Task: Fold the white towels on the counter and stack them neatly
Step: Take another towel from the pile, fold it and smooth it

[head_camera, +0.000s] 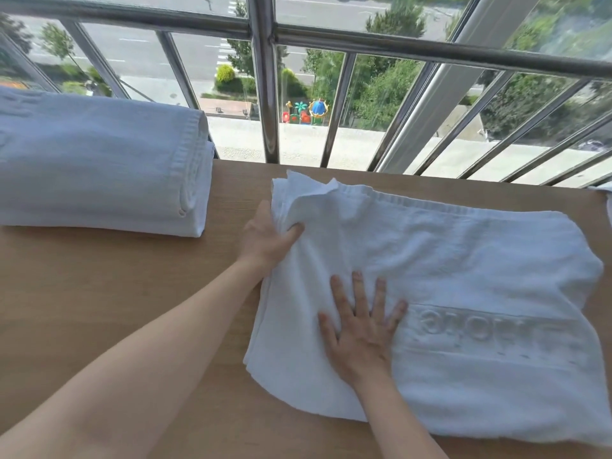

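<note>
While left hand (267,238) grips towel (463,273), folded stack (99,167) lies left; railing (266,94) behind.

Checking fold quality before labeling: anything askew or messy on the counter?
Yes. On the towel, the far-left corner is bunched and lifted where the left hand grips it, and the right edge is wavy, not squared. The right hand presses flat on it. The folded stack at left looks tidy.

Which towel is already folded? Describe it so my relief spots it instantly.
On the wooden counter below the window railing, look far left. The folded towel sits there as a thick bundle; the spread towel lies flat and bears raised lettering.
</note>
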Tool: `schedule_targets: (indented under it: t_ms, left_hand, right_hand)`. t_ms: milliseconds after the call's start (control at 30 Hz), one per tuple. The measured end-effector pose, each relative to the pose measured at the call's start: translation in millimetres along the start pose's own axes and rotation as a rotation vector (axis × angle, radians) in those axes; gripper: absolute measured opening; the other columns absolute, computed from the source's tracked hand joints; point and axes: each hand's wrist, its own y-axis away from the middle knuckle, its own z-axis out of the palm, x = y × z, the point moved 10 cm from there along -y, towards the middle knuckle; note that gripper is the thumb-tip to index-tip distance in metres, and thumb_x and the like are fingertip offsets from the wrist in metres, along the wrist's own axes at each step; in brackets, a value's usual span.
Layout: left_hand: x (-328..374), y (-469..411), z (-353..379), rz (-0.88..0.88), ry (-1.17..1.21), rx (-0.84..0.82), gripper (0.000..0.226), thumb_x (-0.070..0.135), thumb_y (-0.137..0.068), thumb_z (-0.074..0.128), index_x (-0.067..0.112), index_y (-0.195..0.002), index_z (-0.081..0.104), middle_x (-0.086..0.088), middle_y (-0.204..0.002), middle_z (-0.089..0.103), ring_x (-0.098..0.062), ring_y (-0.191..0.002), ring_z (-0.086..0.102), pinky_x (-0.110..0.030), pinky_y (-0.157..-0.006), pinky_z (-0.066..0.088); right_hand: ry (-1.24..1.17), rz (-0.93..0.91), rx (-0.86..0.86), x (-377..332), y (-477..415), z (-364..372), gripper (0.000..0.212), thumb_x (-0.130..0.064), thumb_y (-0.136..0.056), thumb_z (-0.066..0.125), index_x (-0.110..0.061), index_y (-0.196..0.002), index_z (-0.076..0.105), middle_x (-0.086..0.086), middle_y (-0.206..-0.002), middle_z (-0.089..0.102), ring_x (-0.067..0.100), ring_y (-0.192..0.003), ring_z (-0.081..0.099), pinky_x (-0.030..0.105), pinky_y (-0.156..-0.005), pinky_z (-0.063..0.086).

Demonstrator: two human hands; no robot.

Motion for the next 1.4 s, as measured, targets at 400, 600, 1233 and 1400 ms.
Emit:
schedule_targets:
  t_ms: [400, 600, 1233, 1400]
  left_hand:
    - [-55.9, 80.2, 27.2, -0.004, 0.087, -0.518, 0.041, 0.067, -0.071, 0.079, 0.040, -0.101, 0.073, 0.025, -0.099, 0.073, 0.007, -0.092, 0.068, -0.030, -0.088, 0.058]
    - [-55.0, 113.6, 23.5, 0.096, 0.063, -0.536, 0.063, 0.071, -0.068, 0.078, 0.051, -0.123, 0.055, 0.034, -0.109, 0.066, 0.014, -0.101, 0.060, -0.013, -0.083, 0.048]
    - [-122.2, 174.7, 5.7, -0.036, 0.327, -0.360, 0.025, 0.046, -0.090, 0.071, 0.048, -0.108, 0.055, 0.035, -0.101, 0.067, 0.012, -0.089, 0.065, -0.006, -0.065, 0.048]
    - [-126.2, 183.7, 13.9, -0.128, 0.335, -0.328, 0.031, 0.053, -0.084, 0.075, 0.043, -0.109, 0.060, 0.028, -0.098, 0.071, 0.005, -0.091, 0.068, -0.010, -0.066, 0.051]
  right_hand:
    - [-0.042, 0.032, 0.012, -22.5, -1.6, 5.5, 0.069, -0.076, -0.094, 0.012, -0.050, -0.155, -0.008, -0.002, -0.169, -0.014, 0.042, -0.149, -0.024, 0.074, -0.109, -0.016]
    - [-0.008, 0.072, -0.004, -22.6, -0.8, 11.3, 0.069, -0.076, -0.092, 0.010, -0.054, -0.152, -0.014, -0.005, -0.166, -0.023, 0.039, -0.146, -0.033, 0.072, -0.108, -0.022]
    - [-0.025, 0.093, -0.043, -48.0, 37.6, 28.6, 0.066, -0.067, -0.095, 0.001, -0.046, -0.153, -0.022, -0.009, -0.162, -0.033, 0.027, -0.146, -0.037, 0.065, -0.111, -0.023]
    - [0.000, 0.018, -0.046, -48.9, 48.8, 29.1, 0.065, -0.063, -0.097, -0.001, -0.041, -0.154, -0.024, -0.007, -0.162, -0.034, 0.025, -0.147, -0.035, 0.061, -0.116, -0.019]
